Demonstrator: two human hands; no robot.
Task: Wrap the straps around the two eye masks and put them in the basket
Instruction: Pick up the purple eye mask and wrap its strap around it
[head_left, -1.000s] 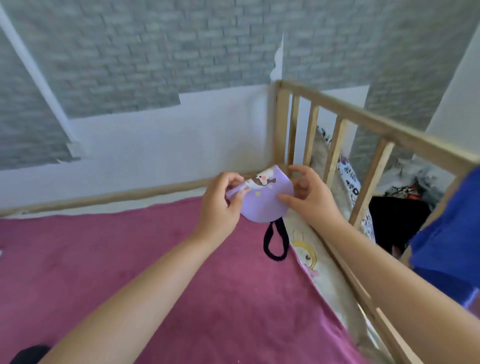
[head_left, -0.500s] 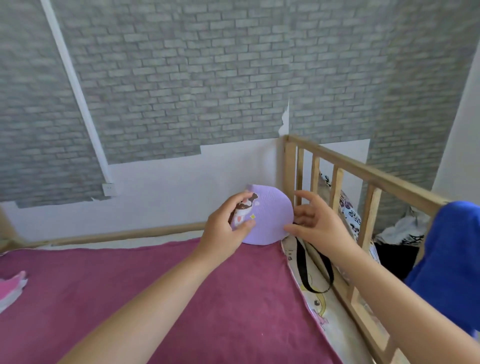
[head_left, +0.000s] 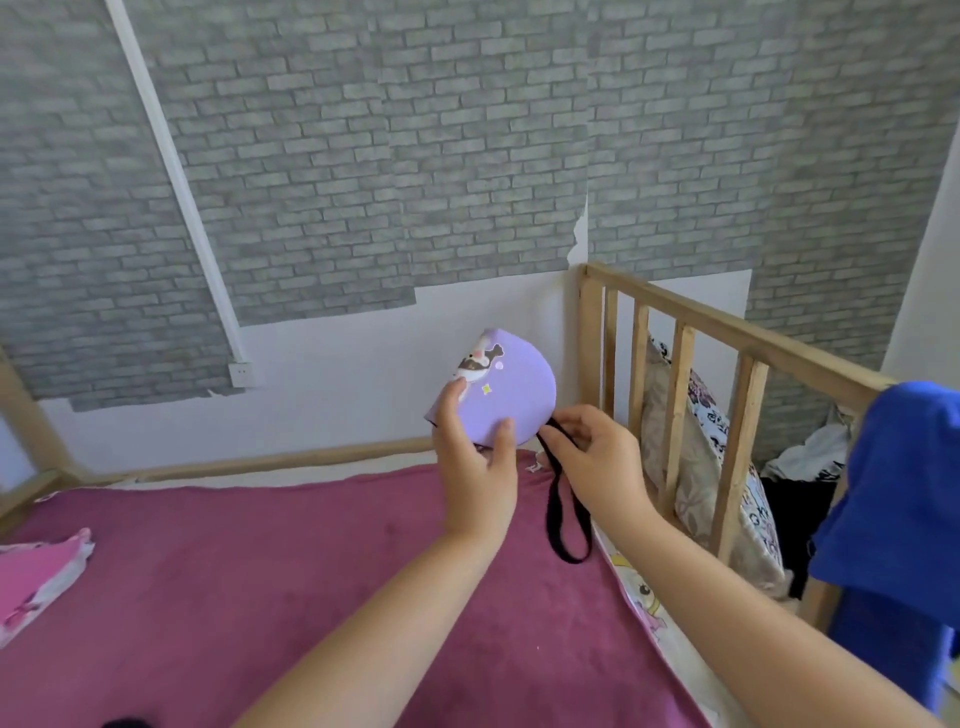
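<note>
A folded purple eye mask (head_left: 506, 392) with a cartoon print is held upright above the bed, near the far right corner. My left hand (head_left: 475, 467) grips its lower left edge, thumb on the front. My right hand (head_left: 592, 457) pinches the mask's black strap (head_left: 563, 519) just below the mask; the strap hangs down in a loop. A pink eye mask (head_left: 36, 577) lies at the bed's left edge, partly cut off by the frame. No basket is in view.
A magenta blanket (head_left: 260, 571) covers the bed. A wooden slatted rail (head_left: 727, 364) runs along the right side, with patterned pillows (head_left: 691, 467) behind it. Blue cloth (head_left: 904, 499) hangs over the rail at the right. The brick-papered wall is behind.
The mask has been raised and turned more upright. My right hand has closed on the black strap, which now hangs from its fingers. The view has tilted up, showing the pink mask at left.
</note>
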